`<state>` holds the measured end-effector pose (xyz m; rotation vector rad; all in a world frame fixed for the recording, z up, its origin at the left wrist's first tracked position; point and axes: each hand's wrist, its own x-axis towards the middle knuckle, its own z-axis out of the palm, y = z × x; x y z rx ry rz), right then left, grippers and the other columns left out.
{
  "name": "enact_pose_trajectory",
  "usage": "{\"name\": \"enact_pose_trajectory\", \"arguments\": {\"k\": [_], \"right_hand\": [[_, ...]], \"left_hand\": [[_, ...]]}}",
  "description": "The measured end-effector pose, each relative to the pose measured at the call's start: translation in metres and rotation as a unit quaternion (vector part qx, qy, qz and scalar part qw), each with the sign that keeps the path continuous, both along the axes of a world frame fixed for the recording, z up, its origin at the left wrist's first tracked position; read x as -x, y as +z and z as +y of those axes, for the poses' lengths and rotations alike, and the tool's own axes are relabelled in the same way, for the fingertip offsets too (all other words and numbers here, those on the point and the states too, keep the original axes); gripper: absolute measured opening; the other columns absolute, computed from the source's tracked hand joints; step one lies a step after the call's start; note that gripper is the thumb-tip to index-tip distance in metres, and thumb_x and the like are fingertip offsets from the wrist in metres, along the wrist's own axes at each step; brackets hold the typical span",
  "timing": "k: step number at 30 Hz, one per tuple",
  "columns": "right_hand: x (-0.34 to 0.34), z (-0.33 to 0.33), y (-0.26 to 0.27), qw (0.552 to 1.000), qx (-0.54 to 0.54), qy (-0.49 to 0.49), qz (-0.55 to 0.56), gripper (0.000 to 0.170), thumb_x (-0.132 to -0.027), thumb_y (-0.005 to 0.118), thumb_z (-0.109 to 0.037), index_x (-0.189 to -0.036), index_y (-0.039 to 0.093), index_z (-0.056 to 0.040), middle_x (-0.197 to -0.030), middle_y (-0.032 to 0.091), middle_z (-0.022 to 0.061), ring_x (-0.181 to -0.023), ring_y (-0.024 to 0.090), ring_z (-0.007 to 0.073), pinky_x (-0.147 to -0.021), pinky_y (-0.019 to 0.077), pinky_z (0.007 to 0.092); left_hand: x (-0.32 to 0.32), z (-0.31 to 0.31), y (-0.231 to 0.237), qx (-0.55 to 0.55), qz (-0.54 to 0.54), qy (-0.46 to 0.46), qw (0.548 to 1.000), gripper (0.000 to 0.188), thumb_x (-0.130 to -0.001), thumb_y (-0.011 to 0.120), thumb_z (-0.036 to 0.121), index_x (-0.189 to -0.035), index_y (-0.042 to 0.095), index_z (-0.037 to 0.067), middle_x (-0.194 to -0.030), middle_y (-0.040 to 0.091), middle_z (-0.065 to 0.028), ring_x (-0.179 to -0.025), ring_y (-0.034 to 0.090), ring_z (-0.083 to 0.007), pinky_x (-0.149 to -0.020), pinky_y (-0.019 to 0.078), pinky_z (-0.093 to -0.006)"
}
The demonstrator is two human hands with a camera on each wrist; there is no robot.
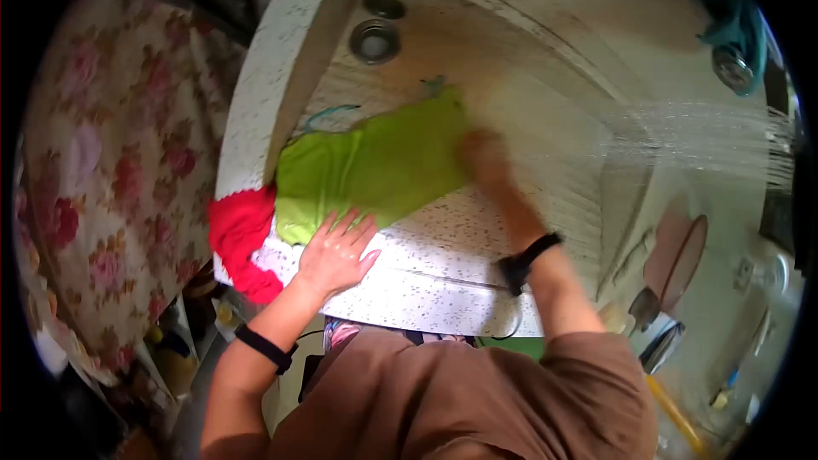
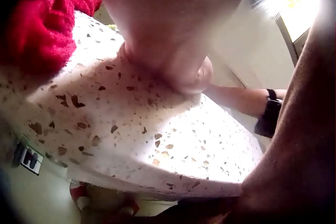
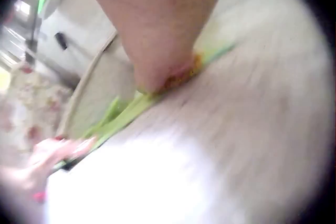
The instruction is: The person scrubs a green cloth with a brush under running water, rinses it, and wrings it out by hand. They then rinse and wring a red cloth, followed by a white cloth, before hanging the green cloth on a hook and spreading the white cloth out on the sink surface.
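A lime-green cloth [image 1: 375,162] lies spread over the speckled slab [image 1: 443,230] at the sink's near side, its far part reaching into the basin. My left hand [image 1: 336,254] rests flat on the cloth's near edge, fingers straight and spread. At the cloth's right end is my right hand [image 1: 486,158], blurred by motion, its fingers bent downward. Under it, in the right wrist view, shows a small orange-brown object [image 3: 184,75] against the green cloth; its kind I cannot tell. The left fingers are hidden behind the wrist in the left wrist view.
A red cloth [image 1: 243,243] hangs over the slab's left corner. The basin has a metal drain [image 1: 375,41] at its far left. Water [image 1: 707,140] sprays in from a shower head at the right. A flowered curtain [image 1: 119,170] hangs at the left.
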<state>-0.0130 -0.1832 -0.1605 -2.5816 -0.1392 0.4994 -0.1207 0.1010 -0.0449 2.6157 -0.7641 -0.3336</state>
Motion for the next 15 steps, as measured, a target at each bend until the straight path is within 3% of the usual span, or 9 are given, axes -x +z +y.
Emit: {"name": "enact_pose_trajectory", "arguments": {"k": [2, 6, 8, 9, 10, 11, 12, 13, 15], "right_hand": [[-0.036, -0.079, -0.003, 0.995, 0.039, -0.001, 0.095, 0.031, -0.085, 0.051, -0.032, -0.095, 0.061, -0.0043, -0.099, 0.061, 0.0169, -0.09, 0.059, 0.0254, -0.075, 0.0463, 0.039], [-0.029, 0.009, 0.039, 0.995, -0.063, -0.05, 0.053, 0.03, -0.086, 0.05, -0.031, -0.097, 0.06, -0.0042, -0.103, 0.059, 0.0174, -0.092, 0.057, 0.0251, -0.076, 0.0457, 0.0378], [-0.03, 0.061, 0.074, 0.985, -0.103, 0.067, 0.121, 0.029, -0.087, 0.05, -0.03, -0.098, 0.059, -0.0042, -0.105, 0.058, 0.0177, -0.094, 0.056, 0.025, -0.076, 0.0454, 0.0372], [-0.036, 0.063, 0.074, 0.961, -0.104, 0.146, 0.212, 0.029, -0.087, 0.05, -0.03, -0.099, 0.058, -0.0042, -0.106, 0.057, 0.0178, -0.094, 0.056, 0.0249, -0.077, 0.0452, 0.0369], [0.0, 0.067, 0.056, 0.992, -0.045, 0.121, 0.003, 0.027, -0.087, 0.051, -0.028, -0.09, 0.06, -0.003, -0.096, 0.06, 0.018, -0.085, 0.059, 0.0256, -0.067, 0.0476, 0.036], [0.027, 0.068, 0.03, 0.974, 0.015, 0.097, -0.202, 0.027, -0.086, 0.052, -0.027, -0.081, 0.061, -0.0018, -0.085, 0.064, 0.0182, -0.075, 0.062, 0.0263, -0.058, 0.0501, 0.035], [0.011, 0.002, -0.047, 0.984, 0.141, 0.029, -0.106, 0.028, -0.088, 0.05, -0.026, -0.077, 0.06, -0.0026, -0.077, 0.063, 0.0124, -0.063, 0.059, 0.0256, -0.054, 0.0491, 0.0371], [-0.019, -0.038, -0.016, 0.992, -0.059, -0.058, 0.1, 0.025, -0.09, 0.049, -0.023, -0.081, 0.063, -0.004, -0.078, 0.064, 0.0092, -0.065, 0.06, 0.0189, -0.056, 0.0497, 0.035], [-0.025, -0.025, 0.01, 0.985, -0.085, -0.075, 0.128, 0.025, -0.088, 0.051, -0.023, -0.08, 0.065, -0.004, -0.075, 0.064, 0.0087, -0.065, 0.061, 0.0178, -0.056, 0.0501, 0.0344]], "left_hand": [[0.002, 0.0, -0.003, -0.004, -0.003, 0.005, 1.0, 0.037, -0.085, 0.053, 0.036, -0.106, 0.063, 0.007, -0.116, 0.06, -0.0071, -0.114, 0.052, -0.0257, -0.1, 0.0356, -0.0437], [0.009, -0.001, -0.001, -0.007, 0.004, 0.006, 1.0, 0.037, -0.085, 0.053, 0.036, -0.106, 0.063, 0.007, -0.116, 0.06, -0.0075, -0.113, 0.052, -0.0261, -0.099, 0.0368, -0.0445], [0.002, -0.001, -0.005, -0.003, -0.006, 0.003, 1.0, 0.037, -0.085, 0.053, 0.036, -0.106, 0.063, 0.007, -0.115, 0.061, -0.0076, -0.113, 0.053, -0.0263, -0.099, 0.0372, -0.0446], [-0.002, 0.001, 0.0, -0.088, 0.103, -0.031, 0.99, 0.036, -0.084, 0.054, 0.035, -0.106, 0.063, 0.007, -0.115, 0.061, -0.0076, -0.113, 0.053, -0.0263, -0.099, 0.0372, -0.0444], [-0.005, 0.001, 0.001, -0.051, 0.063, -0.022, 0.996, 0.035, -0.083, 0.055, 0.033, -0.105, 0.063, 0.007, -0.114, 0.061, -0.0077, -0.111, 0.053, -0.027, -0.098, 0.038, -0.0442], [-0.003, -0.001, 0.0, -0.014, 0.027, -0.006, 1.0, 0.034, -0.082, 0.056, 0.032, -0.104, 0.063, 0.007, -0.113, 0.061, -0.0079, -0.11, 0.054, -0.0276, -0.097, 0.0387, -0.0441], [-0.001, -0.002, -0.002, 0.021, -0.014, 0.017, 1.0, 0.033, -0.08, 0.058, 0.03, -0.103, 0.062, 0.006, -0.112, 0.062, -0.008, -0.109, 0.054, -0.0283, -0.097, 0.0394, -0.0439], [0.004, -0.002, -0.003, 0.013, -0.007, 0.019, 1.0, 0.034, -0.081, 0.057, 0.032, -0.104, 0.062, 0.007, -0.113, 0.061, -0.0078, -0.11, 0.054, -0.0275, -0.097, 0.0392, -0.044], [0.0, -0.001, -0.002, -0.001, -0.005, 0.011, 1.0, 0.036, -0.084, 0.054, 0.034, -0.106, 0.063, 0.007, -0.115, 0.061, -0.0075, -0.112, 0.053, -0.0261, -0.097, 0.0387, -0.0442]]}}
